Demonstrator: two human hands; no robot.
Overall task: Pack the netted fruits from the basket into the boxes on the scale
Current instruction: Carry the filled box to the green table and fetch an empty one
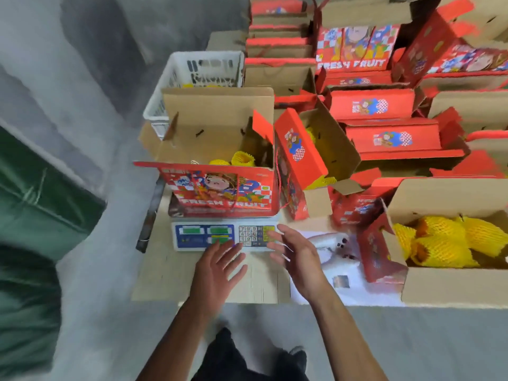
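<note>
Fruit packing room, stacked red gift boxes point(371, 105), weighing scale point(224, 235)

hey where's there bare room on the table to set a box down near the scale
Bare cardboard in front of the scale and left of the left hand is free. A smaller patch lies below both hands, bordered by white paper. Behind and right of the scale, red boxes crowd together.

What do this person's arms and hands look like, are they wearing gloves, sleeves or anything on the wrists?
Both arms are bare as far as the picture shows: no sleeves are visible. The left hand and the right hand have no gloves, and I see no rings, watch or wristband, though the picture is somewhat blurred. Below the arms, dark trousers and dark shoes show.
</note>
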